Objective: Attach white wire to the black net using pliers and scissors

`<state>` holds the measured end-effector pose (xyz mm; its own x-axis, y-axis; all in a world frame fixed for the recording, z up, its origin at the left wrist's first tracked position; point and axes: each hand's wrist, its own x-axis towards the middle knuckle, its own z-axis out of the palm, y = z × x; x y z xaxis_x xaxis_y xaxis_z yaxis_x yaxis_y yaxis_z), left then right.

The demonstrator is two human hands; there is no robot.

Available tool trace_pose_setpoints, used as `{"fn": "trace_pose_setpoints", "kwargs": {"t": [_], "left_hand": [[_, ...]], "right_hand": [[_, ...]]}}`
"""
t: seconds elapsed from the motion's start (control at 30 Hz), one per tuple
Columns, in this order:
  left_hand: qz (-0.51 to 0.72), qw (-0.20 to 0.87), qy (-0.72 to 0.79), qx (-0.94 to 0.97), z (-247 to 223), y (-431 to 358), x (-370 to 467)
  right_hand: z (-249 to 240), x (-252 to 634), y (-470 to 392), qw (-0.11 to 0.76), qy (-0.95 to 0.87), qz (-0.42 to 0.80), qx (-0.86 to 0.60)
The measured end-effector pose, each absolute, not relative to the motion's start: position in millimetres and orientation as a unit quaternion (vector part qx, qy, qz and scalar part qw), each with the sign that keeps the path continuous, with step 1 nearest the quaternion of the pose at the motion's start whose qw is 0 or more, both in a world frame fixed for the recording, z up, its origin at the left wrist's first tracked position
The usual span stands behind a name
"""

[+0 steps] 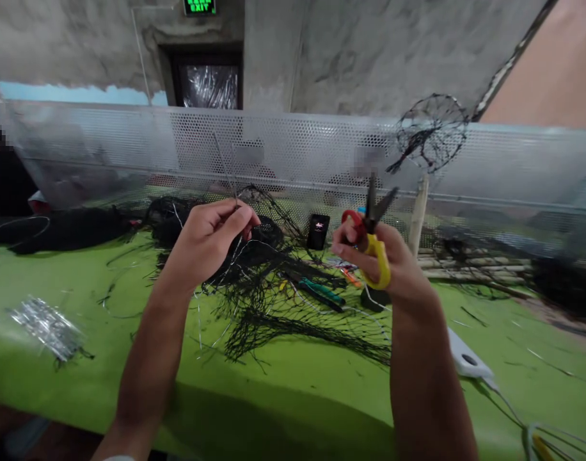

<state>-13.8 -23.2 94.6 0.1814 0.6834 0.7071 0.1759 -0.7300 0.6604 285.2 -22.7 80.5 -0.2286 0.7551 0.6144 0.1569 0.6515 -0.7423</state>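
Note:
My left hand (209, 240) is closed, its thumb and fingers pinched around a thin grey wire (224, 163) that sticks up above the knuckles. Strands of white string hang below that hand, near a heap of black netting (274, 333). Raised on the other side, my right hand (374, 256) is closed on scissors (377, 246) with one red and one yellow handle loop. Their blades point upward and stand apart, with nothing visible between them.
Green-handled pliers (322, 293) and a phone (318, 232) lie beyond the netting on the green table (283, 397). A white power strip (468, 358) is at right, a silvery bundle (48, 326) at left. A perforated panel (302, 147) runs behind; a round net (434, 131) tops a wooden stick (418, 218).

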Motion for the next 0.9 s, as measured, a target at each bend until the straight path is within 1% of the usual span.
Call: {"fn": "trace_pose_setpoints", "kwargs": {"t": [0.13,0.23,0.3,0.43,0.57,0.67,0.77,0.9], "left_hand": [[0.588,0.156,0.319,0.726,92.8,-16.0,-10.3],[0.597,0.128,0.341,0.715,90.3,-6.5,-7.5],[0.602,0.129,0.351,0.705,87.9,1.0,-7.0],[0.619,0.145,0.369,0.678,83.5,11.0,-6.2],[0.633,0.163,0.327,0.683,83.1,6.1,-1.7],[0.617,0.103,0.302,0.719,84.2,-2.7,2.1],[0.594,0.038,0.318,0.738,84.0,-9.1,3.8],[0.583,0.028,0.316,0.748,82.8,-12.7,3.9]], "right_hand": [[86.7,285.5,-29.0,0.569,-0.724,0.325,-0.216],[91.6,279.6,-36.8,0.566,-0.719,0.367,-0.165],[93.6,276.0,-43.6,0.569,-0.707,0.384,-0.17],[95.3,272.3,-51.7,0.627,-0.672,0.358,-0.168],[97.4,271.9,-47.8,0.655,-0.64,0.357,-0.184],[98.6,273.6,-41.1,0.674,-0.618,0.353,-0.197],[98.1,279.1,-33.9,0.685,-0.61,0.34,-0.209],[96.4,290.0,-24.8,0.69,-0.605,0.338,-0.209]]}}
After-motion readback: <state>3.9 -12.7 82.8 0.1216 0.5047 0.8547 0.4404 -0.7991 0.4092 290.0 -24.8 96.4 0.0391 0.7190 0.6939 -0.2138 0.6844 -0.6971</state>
